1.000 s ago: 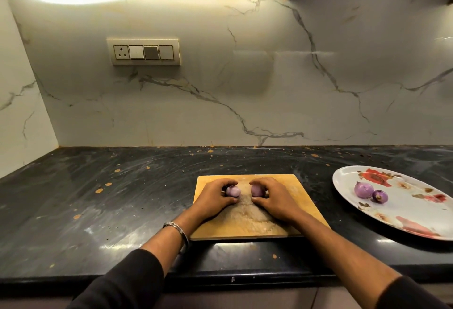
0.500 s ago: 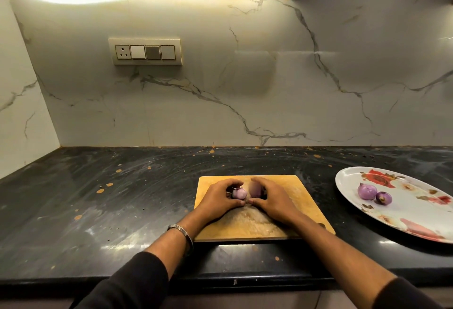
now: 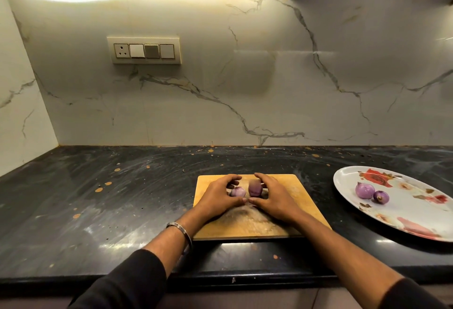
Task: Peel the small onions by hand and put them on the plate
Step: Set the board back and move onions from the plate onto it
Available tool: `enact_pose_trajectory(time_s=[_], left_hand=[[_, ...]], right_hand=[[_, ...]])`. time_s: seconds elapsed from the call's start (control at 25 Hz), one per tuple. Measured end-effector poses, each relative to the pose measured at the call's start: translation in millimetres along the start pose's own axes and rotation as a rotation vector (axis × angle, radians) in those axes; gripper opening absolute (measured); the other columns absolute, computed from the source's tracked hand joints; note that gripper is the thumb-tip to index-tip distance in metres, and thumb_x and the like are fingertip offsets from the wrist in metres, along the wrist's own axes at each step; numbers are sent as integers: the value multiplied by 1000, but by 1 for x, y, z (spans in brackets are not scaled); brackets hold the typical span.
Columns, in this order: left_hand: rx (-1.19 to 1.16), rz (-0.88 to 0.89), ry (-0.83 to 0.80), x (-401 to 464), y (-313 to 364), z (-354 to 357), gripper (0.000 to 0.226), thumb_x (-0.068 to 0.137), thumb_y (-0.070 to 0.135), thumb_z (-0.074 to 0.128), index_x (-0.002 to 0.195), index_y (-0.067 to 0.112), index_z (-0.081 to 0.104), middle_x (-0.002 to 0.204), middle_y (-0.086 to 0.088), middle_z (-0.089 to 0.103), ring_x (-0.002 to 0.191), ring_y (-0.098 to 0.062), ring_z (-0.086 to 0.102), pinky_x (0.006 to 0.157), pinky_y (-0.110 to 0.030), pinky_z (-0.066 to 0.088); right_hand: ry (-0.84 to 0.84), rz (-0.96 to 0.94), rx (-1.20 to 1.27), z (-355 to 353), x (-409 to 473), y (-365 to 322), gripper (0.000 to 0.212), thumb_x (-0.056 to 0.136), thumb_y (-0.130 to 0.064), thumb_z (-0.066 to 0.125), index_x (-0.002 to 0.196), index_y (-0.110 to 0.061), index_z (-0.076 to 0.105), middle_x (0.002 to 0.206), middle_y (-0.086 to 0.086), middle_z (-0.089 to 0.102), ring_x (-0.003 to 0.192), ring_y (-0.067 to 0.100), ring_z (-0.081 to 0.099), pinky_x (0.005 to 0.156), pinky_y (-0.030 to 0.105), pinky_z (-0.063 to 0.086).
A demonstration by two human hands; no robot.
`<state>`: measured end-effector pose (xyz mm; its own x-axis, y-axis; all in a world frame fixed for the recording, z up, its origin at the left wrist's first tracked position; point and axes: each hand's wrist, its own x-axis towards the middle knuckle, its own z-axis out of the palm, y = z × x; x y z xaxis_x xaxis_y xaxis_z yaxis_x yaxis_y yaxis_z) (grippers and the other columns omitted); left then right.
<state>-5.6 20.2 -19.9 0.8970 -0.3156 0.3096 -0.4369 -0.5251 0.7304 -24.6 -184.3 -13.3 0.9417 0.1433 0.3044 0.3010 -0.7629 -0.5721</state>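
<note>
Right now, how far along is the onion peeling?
Two onions already lie on the flowered plate, so they look finished. Over the cutting board, the left hand holds a pale onion and the right hand a darker onion. Those two remain to be peeled and plated.

Cutting board [image 3: 301, 201] centre of bench [image 3: 98, 210], two onions [image 3: 246, 190] on it between both hands. Plate [image 3: 411, 213] to the right, holding two more onions [image 3: 371, 193].
</note>
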Motion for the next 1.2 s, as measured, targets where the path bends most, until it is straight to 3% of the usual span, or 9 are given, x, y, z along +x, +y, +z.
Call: enact_pose_trajectory(time_s=[0.2, 0.36, 0.56, 0.72, 0.84, 0.96, 1.2], left_hand=[[57, 76, 18, 17, 31, 5, 61, 80, 38, 80, 134, 25, 56, 124, 8, 62, 113, -7, 57, 94, -23, 49], [69, 155, -27, 38, 69, 33, 57, 82, 38, 78, 133, 24, 56, 126, 5, 63, 113, -7, 57, 95, -24, 48], [92, 245, -116, 63, 116, 93, 55, 84, 36, 75, 133, 21, 56, 127, 2, 62, 114, -10, 57, 99, -29, 50], [117, 289, -204, 87, 153, 149, 55, 86, 36, 74, 135, 19, 55, 130, 0, 61, 116, -13, 57, 99, -30, 49], [144, 308, -249, 105, 176, 185, 55, 88, 36, 71, 137, 17, 54, 133, -3, 60, 117, -17, 57, 100, -31, 47], [161, 318, -296, 120, 193, 219, 57, 89, 39, 68, 140, 17, 51, 139, -4, 57, 124, -19, 54, 100, -28, 41], [244, 237, -402, 140, 191, 264, 65, 91, 38, 66, 147, 18, 41, 150, -8, 45, 135, -25, 44, 113, -37, 35]], right_hand=[[19, 5, -55, -34, -8, 8, 81, 84, -38, 79, 152, -21, 38, 146, 2, 51, 126, 15, 52, 104, 28, 44], [50, 59, -117, -78, -24, 30, 76, 88, -32, 76, 152, -21, 38, 149, 4, 48, 132, 19, 49, 110, 35, 43], [88, 162, -141, -130, -51, 73, 71, 89, -31, 74, 150, -20, 40, 151, 6, 47, 136, 21, 46, 113, 37, 39], [154, 266, -196, -167, -72, 116, 67, 90, -34, 73, 150, -25, 42, 154, 1, 46, 139, 22, 44, 116, 47, 37], [203, 286, -199, -188, -81, 145, 64, 90, -32, 74, 147, -23, 47, 152, 2, 48, 138, 21, 45, 115, 42, 39], [215, 326, -255, -201, -87, 174, 61, 94, -32, 68, 149, -24, 44, 156, 0, 44, 144, 20, 39, 120, 40, 32], [139, 443, -212, -202, -85, 211, 55, 92, -39, 67, 144, -25, 52, 142, 2, 59, 127, 22, 56, 107, 37, 42]])
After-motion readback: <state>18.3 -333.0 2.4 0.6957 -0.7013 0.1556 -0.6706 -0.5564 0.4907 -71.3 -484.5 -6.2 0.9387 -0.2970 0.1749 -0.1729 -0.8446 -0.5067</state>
